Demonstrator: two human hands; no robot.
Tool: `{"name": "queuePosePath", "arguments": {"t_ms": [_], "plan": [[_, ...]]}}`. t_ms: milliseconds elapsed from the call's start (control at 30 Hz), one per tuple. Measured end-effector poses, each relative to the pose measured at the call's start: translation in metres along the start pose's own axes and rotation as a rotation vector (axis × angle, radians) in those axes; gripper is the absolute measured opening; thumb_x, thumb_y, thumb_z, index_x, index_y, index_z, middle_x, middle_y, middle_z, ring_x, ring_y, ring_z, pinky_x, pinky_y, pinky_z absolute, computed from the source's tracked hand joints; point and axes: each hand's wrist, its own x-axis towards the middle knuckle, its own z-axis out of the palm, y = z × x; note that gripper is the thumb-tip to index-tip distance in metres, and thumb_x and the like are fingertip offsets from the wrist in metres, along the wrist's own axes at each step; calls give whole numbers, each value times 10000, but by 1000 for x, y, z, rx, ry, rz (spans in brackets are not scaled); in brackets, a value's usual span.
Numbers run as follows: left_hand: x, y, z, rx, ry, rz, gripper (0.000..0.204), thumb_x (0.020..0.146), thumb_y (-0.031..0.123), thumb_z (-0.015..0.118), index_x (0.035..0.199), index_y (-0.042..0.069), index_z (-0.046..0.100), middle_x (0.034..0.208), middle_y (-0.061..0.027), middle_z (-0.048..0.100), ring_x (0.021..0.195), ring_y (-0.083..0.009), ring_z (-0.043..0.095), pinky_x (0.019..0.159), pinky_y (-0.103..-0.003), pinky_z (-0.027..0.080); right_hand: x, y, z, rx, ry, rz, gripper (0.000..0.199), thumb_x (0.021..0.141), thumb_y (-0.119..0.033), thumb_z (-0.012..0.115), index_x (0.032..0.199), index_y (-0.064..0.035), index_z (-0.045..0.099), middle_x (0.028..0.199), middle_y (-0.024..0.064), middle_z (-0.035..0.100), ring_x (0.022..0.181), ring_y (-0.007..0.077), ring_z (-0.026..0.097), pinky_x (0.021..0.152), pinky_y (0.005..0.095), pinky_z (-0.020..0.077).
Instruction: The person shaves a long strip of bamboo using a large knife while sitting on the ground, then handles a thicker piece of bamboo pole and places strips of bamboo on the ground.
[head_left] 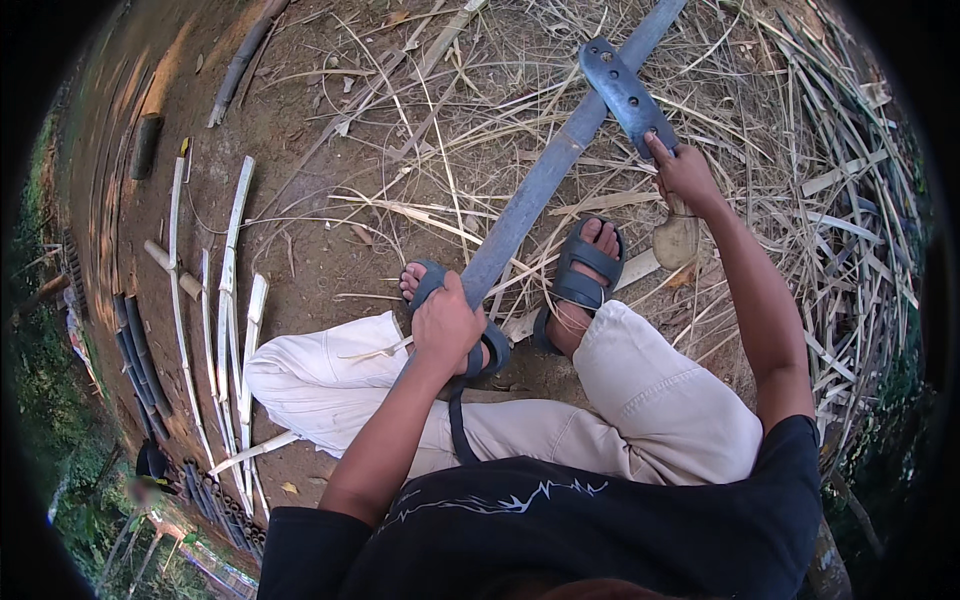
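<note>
Your left hand grips the bamboo strip; your right hand clasps the knife across it. A slip could send the blade toward your sandalled foot below the strip.

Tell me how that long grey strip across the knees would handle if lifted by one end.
The long grey strip looks thin and very long, so it would probably sag or whip. It seems light for its length, since the left hand steadies it alone. Its flat faces make rolling unlikely.
</note>
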Motion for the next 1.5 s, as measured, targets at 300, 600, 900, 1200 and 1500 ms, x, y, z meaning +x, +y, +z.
{"name": "queuePosePath", "arguments": {"t_ms": [300,600,900,1200,1500], "plan": [[-4,0,-2,10,-31,-32,422,777,245,760,1002,4,496,838,-245,693,794,-414,703,720,-508,569,-11,2,3,-134,-83,-66,629,957,-572,595,789,32,648,564,91,617,481,197,640,494,339,509],[-9,4,-1,30,-18,-67,426,784,256,760,1003,5,494,829,-250,692,799,-428,700,724,-508,566,-71,-24,57,-251,-506,-248,658,954,-572,588,789,58,683,604,115,654,542,201,673,583,354,549],[-7,1,1,41,17,-33,442,819,292,752,1024,4,486,800,-246,691,748,-438,700,683,-510,570,-7,-18,2,-212,-190,-64,684,950,-598,573,698,30,676,604,130,655,572,255,683,615,387,542],[-5,3,-2,15,-10,-23,447,816,294,751,1029,-2,492,809,-253,694,772,-443,700,692,-513,567,-2,-28,-19,-236,-27,-74,609,970,-538,593,762,33,645,534,66,586,474,182,628,474,336,486],[2,-4,-14,-122,-141,-12,413,807,224,719,1046,-38,506,870,-303,683,859,-470,679,810,-532,538,-64,-9,28,-216,-252,-183,652,939,-579,621,839,63,678,571,115,624,484,183,624,510,347,512]]}}
